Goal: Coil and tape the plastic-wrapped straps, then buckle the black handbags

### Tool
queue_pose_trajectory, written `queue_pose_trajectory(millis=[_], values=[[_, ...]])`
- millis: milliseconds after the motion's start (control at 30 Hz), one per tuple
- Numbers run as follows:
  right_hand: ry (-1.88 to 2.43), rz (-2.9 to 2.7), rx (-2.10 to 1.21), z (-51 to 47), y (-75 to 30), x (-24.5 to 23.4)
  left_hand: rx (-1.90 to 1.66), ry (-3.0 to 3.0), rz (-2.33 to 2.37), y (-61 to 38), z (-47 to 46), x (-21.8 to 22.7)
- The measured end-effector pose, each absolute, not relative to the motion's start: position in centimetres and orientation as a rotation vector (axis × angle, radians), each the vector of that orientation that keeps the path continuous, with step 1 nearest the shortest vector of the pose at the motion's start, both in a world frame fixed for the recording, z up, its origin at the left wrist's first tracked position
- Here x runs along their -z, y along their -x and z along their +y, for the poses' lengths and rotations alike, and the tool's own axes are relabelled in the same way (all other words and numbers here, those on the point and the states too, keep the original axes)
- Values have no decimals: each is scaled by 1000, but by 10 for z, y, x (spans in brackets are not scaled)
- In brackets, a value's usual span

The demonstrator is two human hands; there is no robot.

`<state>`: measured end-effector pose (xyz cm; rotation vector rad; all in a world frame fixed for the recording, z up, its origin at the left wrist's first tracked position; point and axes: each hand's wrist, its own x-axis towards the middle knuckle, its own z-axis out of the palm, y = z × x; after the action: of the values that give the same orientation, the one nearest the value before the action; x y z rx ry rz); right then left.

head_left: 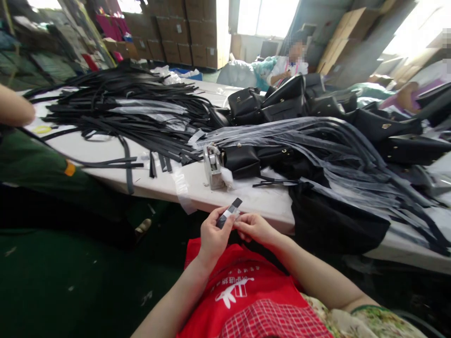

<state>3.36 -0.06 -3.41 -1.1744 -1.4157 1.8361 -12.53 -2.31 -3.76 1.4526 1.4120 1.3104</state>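
Note:
My left hand (214, 234) is closed round the end of a black strap (229, 212) with clear tape on it, held up in front of my chest. My right hand (254, 227) pinches the same strap end from the right, fingers pressed together. Both hands hover just below the front edge of the white table (158, 185). A tape dispenser (213, 165) stands on the table right above my hands, beside a small black bag (241, 160). A red apron (246, 291) covers my lap.
A big heap of black straps (123, 110) lies at the table's left. Black bags (282, 101) and plastic-wrapped straps (338, 155) pile up at the right. A person's arm (14, 109) reaches in at far left. Another person (291, 63) sits behind the table. Cardboard boxes (190, 37) are stacked at the back.

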Motion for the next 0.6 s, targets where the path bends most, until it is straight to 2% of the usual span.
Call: queue_pose_trajectory(millis=[133, 300, 433, 600], values=[[1061, -1263, -1881, -2, -27, 30, -1525, -1842, 1519, 123, -22, 31], [1045, -1105, -1693, 2, -19, 38, -1690, -2206, 1387, 117, -15, 37], [1089, -1021, -1527, -2, -25, 44, -1647, -2273, 1228, 104, -15, 43], [739, -941, -1782, -14, -51, 32, -1449, -2121, 1296, 86, -16, 51]])
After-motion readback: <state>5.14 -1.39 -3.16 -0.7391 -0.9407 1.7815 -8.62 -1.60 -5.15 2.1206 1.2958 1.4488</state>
